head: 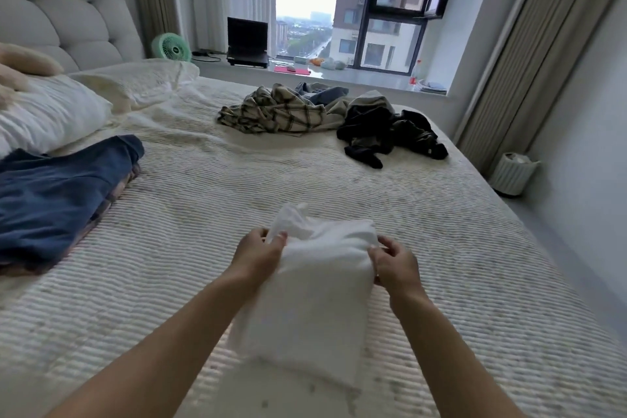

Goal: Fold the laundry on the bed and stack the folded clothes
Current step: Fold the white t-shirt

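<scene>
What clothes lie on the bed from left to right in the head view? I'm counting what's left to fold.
Blue garment → white garment, gripped by both hands → plaid shirt → black clothes.

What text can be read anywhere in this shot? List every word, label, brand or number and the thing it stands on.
No text can be read here.
Green fan: dark badge at its hub, too blurred to read.
Bottle on the window ledge: red label, too small to read.
Black garment: small pale tag near its right edge, too small to read.
White garment held in both hands: no print shows.
</scene>
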